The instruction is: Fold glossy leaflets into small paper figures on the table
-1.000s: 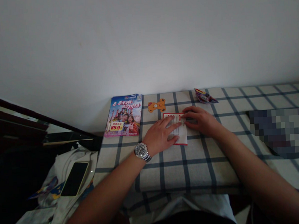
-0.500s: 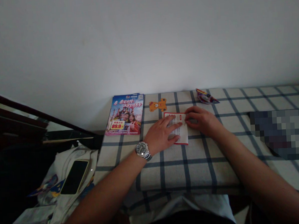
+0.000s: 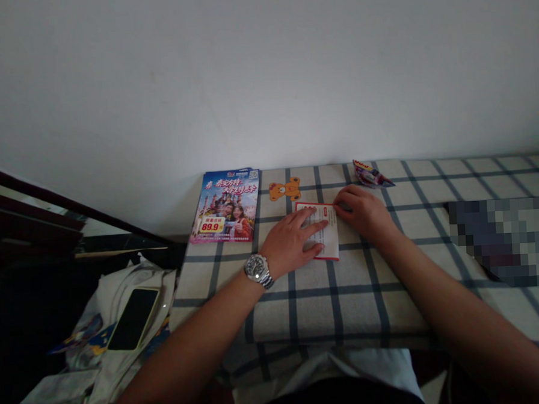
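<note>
A white, red-edged folded flyer (image 3: 331, 242) lies on the checked tablecloth in front of me. My left hand (image 3: 290, 242), with a metal watch at the wrist, rests flat across its left part with the fingers spread. At the flyer's upper right corner, my right hand (image 3: 359, 212) has its thumb and fingers pinched together on the edge. The left hand covers some of the print. Behind the right hand a small folded colourful paper (image 3: 371, 174) stands tilted on the cloth.
A stack of printed flyers (image 3: 227, 207) lies at the back left, beside a bear picture (image 3: 285, 190). A blurred dark object (image 3: 495, 241) lies at the right. Below on the left, a phone (image 3: 133, 319) sits on a white bag (image 3: 111, 282). The wall (image 3: 263, 76) borders the table (image 3: 311, 308).
My right hand has shifted slightly up along the flyer's right edge towards its top corner. The left hand stays in place.
</note>
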`<state>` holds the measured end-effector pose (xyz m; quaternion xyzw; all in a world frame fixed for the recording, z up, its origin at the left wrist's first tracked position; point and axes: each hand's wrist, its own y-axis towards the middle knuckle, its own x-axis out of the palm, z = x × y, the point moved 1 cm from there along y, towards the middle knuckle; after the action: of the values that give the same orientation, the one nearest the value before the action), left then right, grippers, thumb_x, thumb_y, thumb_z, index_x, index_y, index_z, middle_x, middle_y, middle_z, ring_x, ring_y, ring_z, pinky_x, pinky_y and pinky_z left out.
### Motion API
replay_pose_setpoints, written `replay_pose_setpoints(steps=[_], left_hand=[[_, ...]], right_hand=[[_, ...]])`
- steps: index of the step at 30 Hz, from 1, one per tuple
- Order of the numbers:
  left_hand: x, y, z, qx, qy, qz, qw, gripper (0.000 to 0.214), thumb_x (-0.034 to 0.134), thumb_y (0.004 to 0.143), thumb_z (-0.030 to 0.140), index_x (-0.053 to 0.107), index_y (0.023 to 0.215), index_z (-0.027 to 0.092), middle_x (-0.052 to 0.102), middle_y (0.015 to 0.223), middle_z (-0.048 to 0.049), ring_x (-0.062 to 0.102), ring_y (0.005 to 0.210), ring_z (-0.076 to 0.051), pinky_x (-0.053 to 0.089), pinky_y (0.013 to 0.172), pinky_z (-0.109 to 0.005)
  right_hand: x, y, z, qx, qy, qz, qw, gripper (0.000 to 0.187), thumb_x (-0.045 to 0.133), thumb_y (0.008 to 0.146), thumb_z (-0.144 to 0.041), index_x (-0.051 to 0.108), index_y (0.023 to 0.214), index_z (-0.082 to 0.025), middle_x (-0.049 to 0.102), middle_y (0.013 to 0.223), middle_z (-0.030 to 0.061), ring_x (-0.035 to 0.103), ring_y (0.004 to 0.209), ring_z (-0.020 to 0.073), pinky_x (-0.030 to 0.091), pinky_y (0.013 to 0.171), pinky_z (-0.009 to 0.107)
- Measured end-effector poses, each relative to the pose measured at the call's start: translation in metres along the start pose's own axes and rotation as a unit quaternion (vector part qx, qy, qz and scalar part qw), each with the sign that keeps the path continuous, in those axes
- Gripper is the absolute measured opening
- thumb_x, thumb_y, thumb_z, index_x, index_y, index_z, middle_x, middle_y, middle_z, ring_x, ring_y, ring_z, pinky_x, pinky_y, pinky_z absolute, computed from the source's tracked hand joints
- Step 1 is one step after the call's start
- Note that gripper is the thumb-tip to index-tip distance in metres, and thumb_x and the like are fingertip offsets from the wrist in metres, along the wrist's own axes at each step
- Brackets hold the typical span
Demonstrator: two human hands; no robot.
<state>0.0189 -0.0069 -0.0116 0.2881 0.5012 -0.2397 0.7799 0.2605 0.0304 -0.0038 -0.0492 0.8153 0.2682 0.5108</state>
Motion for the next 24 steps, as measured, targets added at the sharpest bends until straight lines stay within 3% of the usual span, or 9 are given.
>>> replay_pose_setpoints(steps=[6,15,24], left_hand=[[-0.002,0.0,0.001,-0.008,0.003,-0.011,1.0,0.053,0.067,0.099,0.045,0.058,0.15,0.031,0.045,0.162,-0.0071,0.047,0.146,-0.03,0.043,0.123,-0.048],[-0.001,0.0,0.001,-0.015,0.011,-0.009,1.0,0.054,0.066,0.1,0.046,0.057,0.151,0.032,0.044,0.163,-0.0069,0.047,0.146,-0.03,0.042,0.124,-0.048],[0.001,0.0,0.0,-0.011,0.007,-0.009,1.0,0.053,0.066,0.1,0.046,0.058,0.15,0.031,0.045,0.162,-0.0075,0.046,0.148,-0.029,0.041,0.125,-0.048]], right_hand=[[0.003,0.005,0.003,0.037,-0.017,0.009,0.999,0.01,0.064,0.097,-0.02,0.072,0.092,-0.018,0.071,0.099,0.0104,0.068,0.087,0.0259,0.049,0.074,0.037],[-0.003,-0.004,0.006,-0.009,0.034,0.014,0.999,0.009,0.064,0.098,-0.025,0.072,0.098,-0.019,0.07,0.101,0.0098,0.068,0.092,0.026,0.052,0.08,0.037],[-0.003,-0.009,0.007,0.011,0.044,-0.015,0.999,0.01,0.065,0.097,-0.025,0.072,0.094,-0.019,0.069,0.098,0.0098,0.067,0.085,0.0253,0.053,0.074,0.038]])
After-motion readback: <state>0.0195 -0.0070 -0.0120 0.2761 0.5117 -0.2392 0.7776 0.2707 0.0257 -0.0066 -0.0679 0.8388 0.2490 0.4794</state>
